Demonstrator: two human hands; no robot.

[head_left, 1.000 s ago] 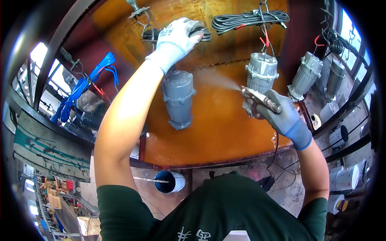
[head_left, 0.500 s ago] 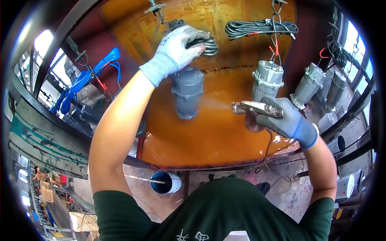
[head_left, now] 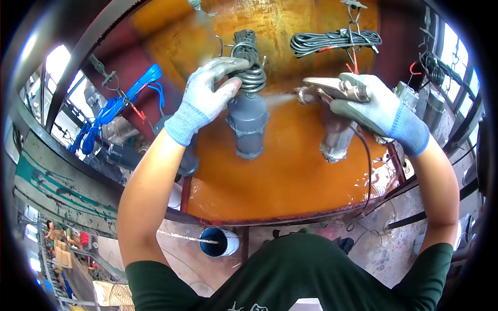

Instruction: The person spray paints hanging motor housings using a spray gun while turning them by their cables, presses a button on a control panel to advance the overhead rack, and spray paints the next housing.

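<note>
My left hand (head_left: 207, 93), in a pale blue knitted glove with a grey palm, has its fingers and thumb closed on the left edge of a coiled dark cable (head_left: 253, 75). Below that coil hangs a dark grey cylindrical motor housing (head_left: 248, 127), ribbed at a middle flange. A metal spray gun (head_left: 332, 89) is gripped in my gloved right hand (head_left: 381, 106), held level with its nozzle toward the top of the housing. Pale mist crosses the gap between them. Behind the gun, a bare silvery housing (head_left: 334, 142) hangs partly hidden under another coiled cable (head_left: 324, 42).
An orange-coated booth basin (head_left: 270, 192) lies behind and below the hanging parts. More housings (head_left: 434, 108) hang at right; a blue cable bundle (head_left: 116, 106) hangs at left. A bucket (head_left: 228, 242) stands on the floor; a hose (head_left: 369, 171) trails from the gun.
My left hand has moved left and down to the coil's edge, and the housing has turned and shifted slightly right. The spray gun has risen, its mist now hitting higher on the housing.
</note>
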